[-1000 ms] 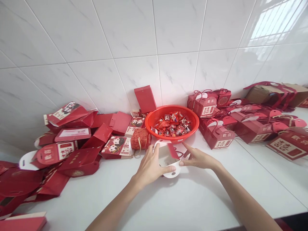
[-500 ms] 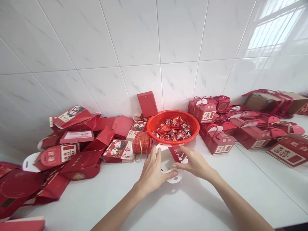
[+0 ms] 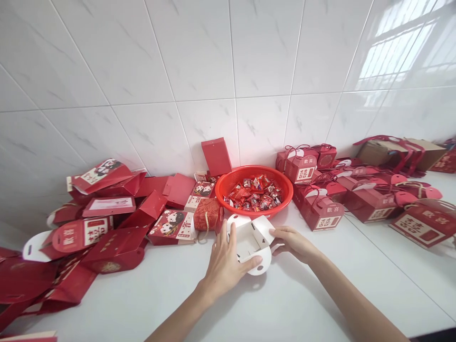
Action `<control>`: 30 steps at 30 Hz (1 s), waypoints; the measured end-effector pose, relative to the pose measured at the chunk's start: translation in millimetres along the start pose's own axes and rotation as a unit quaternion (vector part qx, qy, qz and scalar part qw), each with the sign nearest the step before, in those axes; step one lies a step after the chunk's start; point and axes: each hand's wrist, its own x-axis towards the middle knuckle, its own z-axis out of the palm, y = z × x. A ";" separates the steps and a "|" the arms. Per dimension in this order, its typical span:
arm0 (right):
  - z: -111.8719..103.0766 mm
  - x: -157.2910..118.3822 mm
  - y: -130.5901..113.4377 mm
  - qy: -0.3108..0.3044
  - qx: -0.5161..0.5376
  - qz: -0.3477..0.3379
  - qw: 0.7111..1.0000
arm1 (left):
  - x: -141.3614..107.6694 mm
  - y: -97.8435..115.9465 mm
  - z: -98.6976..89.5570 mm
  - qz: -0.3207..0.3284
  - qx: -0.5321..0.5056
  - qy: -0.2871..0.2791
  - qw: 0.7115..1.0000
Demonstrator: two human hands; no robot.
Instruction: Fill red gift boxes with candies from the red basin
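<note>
A small gift box (image 3: 248,241) with a white inside stands open at the top in front of the basket, its flaps spread. My left hand (image 3: 228,254) grips its left side, the thumb over the near rounded flap and the fingers along the outer wall, partly hidden. On the right, my right hand (image 3: 290,243) pinches the raised side flap between thumb and fingers. Slits show in the box's inner edges, and I see nothing lying inside. Just behind it is a red plastic basket (image 3: 290,190) holding many wrapped candies (image 3: 254,192).
Red gift boxes and flattened cartons (image 3: 117,249) lie piled on the left. Tied red boxes with handles (image 3: 326,213) stand in rows on the right, with brown cardboard (image 3: 379,152) behind them. A white tiled wall (image 3: 199,57) closes off the back of the white table (image 3: 302,304).
The right flap, earlier folded inward with its red side showing, is now swung outward, baring the white inside. My right hand has moved right with it; my left hand keeps its hold.
</note>
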 end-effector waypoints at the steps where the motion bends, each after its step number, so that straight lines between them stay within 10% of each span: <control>1: -0.8 0.4 0.8 -0.001 0.015 0.008 1.000 | -0.4 -1.1 1.1 0.003 -0.001 0.004 1.000; 12: 0.2 1.6 -10.9 0.010 -0.057 -0.083 0.995 | 4.1 -4.2 4.6 0.022 -0.015 0.020 0.999; 22: -20.4 -1.8 -38.8 0.172 -0.238 -0.192 0.936 | 0.8 -0.3 -26.3 0.039 -0.009 0.054 0.998; 30: -32.8 27.1 -74.0 0.222 -0.190 -0.276 0.916 | 27.8 4.5 -53.3 0.070 -0.017 0.123 0.990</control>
